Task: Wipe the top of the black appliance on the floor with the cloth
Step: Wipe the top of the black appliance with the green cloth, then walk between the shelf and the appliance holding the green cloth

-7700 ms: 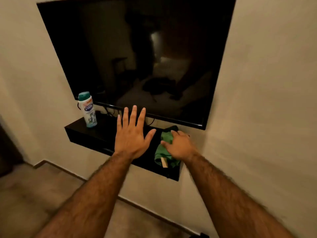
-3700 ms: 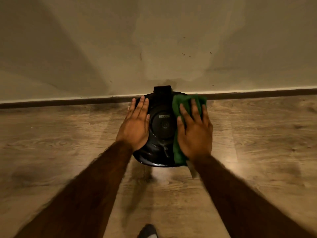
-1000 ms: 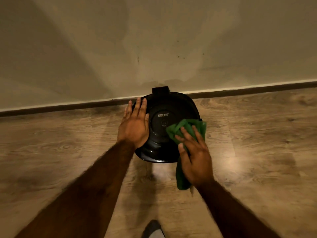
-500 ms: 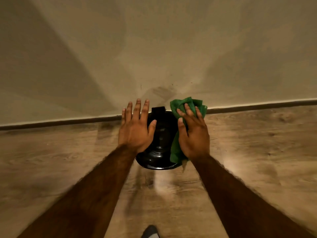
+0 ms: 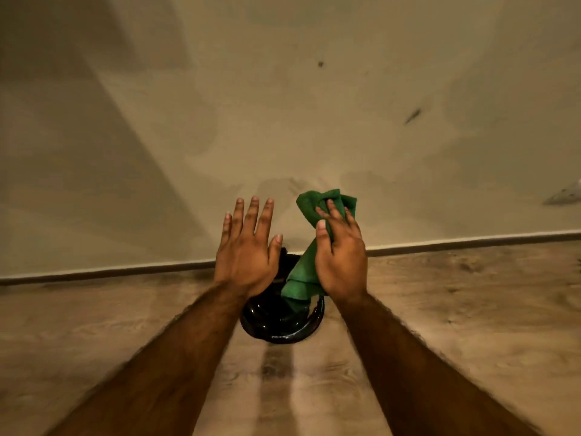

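The round, glossy black appliance (image 5: 279,322) sits on the wooden floor against the wall, mostly hidden behind my hands. My right hand (image 5: 341,256) grips the crumpled green cloth (image 5: 309,234), which hangs from my fingers down over the appliance's right side. My left hand (image 5: 248,250) is raised above the appliance's left side, fingers spread, holding nothing. Both hands appear lifted off its top.
A plain beige wall (image 5: 283,105) rises right behind the appliance, with a dark skirting strip (image 5: 471,245) along its foot. Wood-look floor (image 5: 456,309) stretches to both sides. A pale object (image 5: 566,196) shows at the right edge.
Both hands have risen away from the appliance's top, the right one carrying the cloth up with it. The view has tilted upward, showing more wall.
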